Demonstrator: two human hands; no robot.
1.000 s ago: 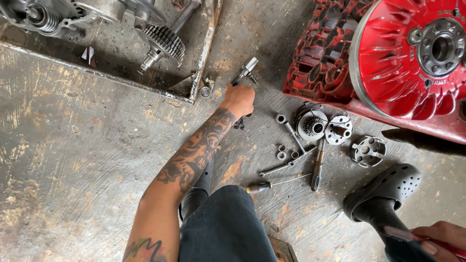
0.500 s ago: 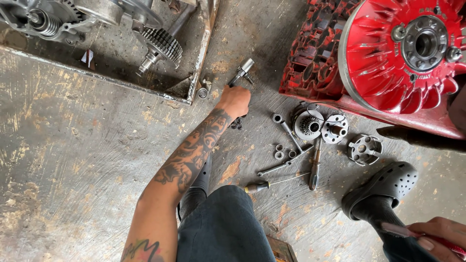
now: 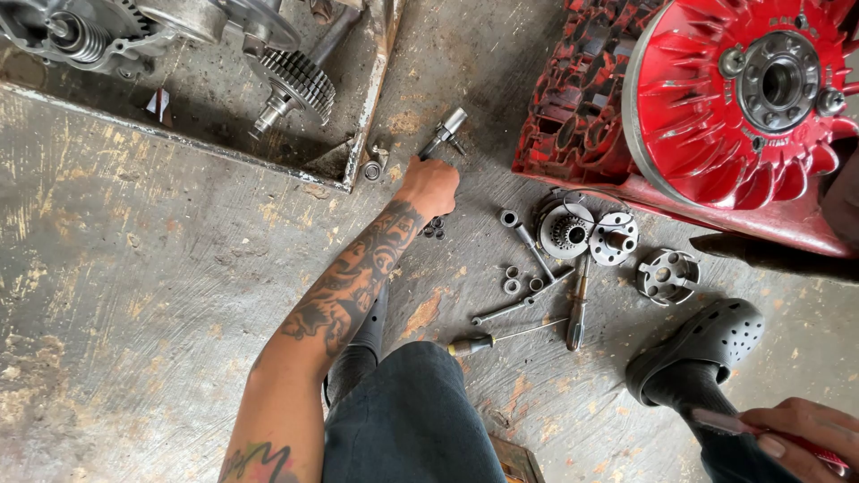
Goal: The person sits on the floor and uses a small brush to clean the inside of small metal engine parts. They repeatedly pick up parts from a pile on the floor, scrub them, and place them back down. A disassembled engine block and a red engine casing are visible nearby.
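At the far left, a geared shaft [image 3: 288, 85] sits inside the metal tray [image 3: 371, 98]. The left hand [image 3: 430, 185], fingers curled, grips the handle end of a ratchet wrench [image 3: 445, 134] lying on the concrete floor [image 3: 134, 268] just beside the tray's corner. Further right lie loose sockets [image 3: 517, 279], screwdrivers [image 3: 501, 339] and a red flywheel [image 3: 743, 98], while the right hand [image 3: 799, 433] (bottom corner) pinches a red-handled tool [image 3: 761, 435].

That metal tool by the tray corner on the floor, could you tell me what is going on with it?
A person crouched on the concrete floor has the left hand closed on the ratchet wrench lying by the corner of the metal tray. The right hand holds a red-handled tool near the black clog. Screwdrivers, washers and hub parts lie beside a red finned flywheel.
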